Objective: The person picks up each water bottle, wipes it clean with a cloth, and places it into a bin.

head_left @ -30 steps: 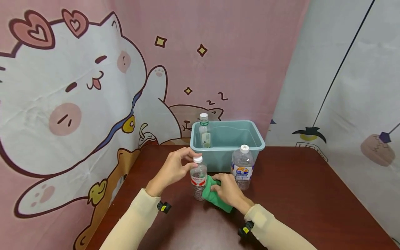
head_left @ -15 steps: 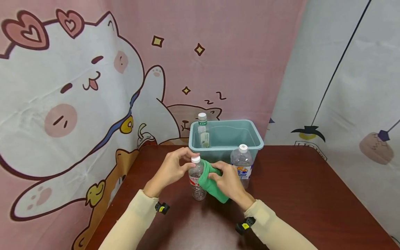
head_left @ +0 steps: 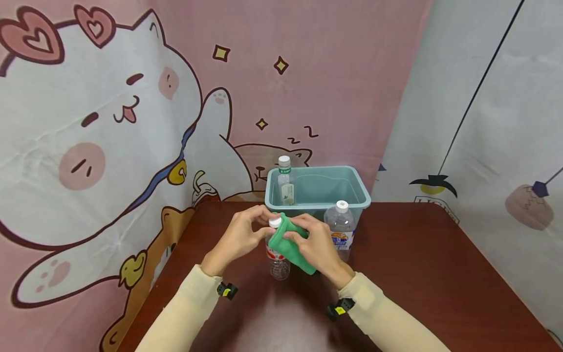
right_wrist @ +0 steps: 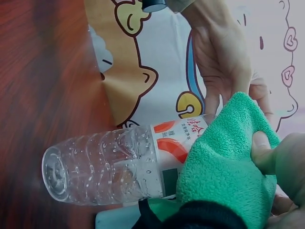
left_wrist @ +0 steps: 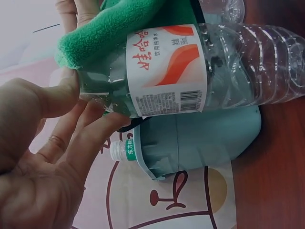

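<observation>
A clear plastic bottle (head_left: 280,268) with a white cap and a red-and-white label stands on the table in front of the tub. My left hand (head_left: 237,238) holds it at the top, with thumb and fingers around the cap and neck. In the left wrist view the label (left_wrist: 167,71) faces the camera, and beads of water show on the bottle. My right hand (head_left: 320,247) grips a green cloth (head_left: 292,247) between thumb and fingers. The cloth lies against the bottle's upper right side, covering part of its shoulder and label.
Behind the hands stands a light blue plastic tub (head_left: 318,207), holding a bottle (head_left: 286,189) with a green neck band. A larger clear bottle (head_left: 340,221) with a blue-and-white label stands before the tub's right side. A cartoon-printed curtain (head_left: 352,73) hangs behind the table (head_left: 422,283).
The cloth and my right hand have moved up along the bottle, from beside its label to the shoulder and cap. My left hand keeps its hold at the top.
</observation>
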The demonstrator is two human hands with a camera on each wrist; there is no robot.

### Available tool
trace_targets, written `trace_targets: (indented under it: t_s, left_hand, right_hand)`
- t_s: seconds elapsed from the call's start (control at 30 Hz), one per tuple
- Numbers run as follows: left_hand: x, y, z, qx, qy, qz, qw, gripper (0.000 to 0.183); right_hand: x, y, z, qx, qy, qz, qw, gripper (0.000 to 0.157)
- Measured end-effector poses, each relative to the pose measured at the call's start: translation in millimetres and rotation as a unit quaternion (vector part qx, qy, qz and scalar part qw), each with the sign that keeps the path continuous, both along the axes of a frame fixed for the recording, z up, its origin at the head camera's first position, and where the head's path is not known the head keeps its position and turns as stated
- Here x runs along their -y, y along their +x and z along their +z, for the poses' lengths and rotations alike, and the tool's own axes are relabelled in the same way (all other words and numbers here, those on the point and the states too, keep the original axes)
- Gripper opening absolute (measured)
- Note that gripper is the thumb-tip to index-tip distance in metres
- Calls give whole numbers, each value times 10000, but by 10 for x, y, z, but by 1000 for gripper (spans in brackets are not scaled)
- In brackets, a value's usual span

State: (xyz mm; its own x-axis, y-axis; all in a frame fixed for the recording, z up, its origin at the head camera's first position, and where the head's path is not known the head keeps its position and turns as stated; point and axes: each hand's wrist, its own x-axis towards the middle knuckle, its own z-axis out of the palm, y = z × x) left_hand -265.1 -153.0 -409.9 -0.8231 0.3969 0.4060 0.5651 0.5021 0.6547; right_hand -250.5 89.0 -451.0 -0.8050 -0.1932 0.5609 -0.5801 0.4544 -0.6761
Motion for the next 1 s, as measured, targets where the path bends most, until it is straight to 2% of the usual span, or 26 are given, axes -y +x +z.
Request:
trace_targets:
  t_s: [0.23,0.43,0.6,0.77,1.0]
  left_hand:
    - [-13,-11,-7,-33,-10,-109,9999,32]
    - [-19,8,-18,-31,-94,-49,9999,33]
    - [-30,27,-12,-50,-190,-87,9998,31]
    - [-19,33,0,-112,-229,-102,9996,29]
    - [-12,32,29,-206,-202,-180,9994,28]
  right_hand:
    - [-15,33,29,-23,353,-131,9993,35]
    - [-68,49,-41,-44,549,-179,9983,35]
    - [-130,39,-186,115,613,-301,9976,37]
    - [-158,21,-360,331,928,-234,9949,36]
    - [-154,-17,-543,199,1498,-65,9885,30]
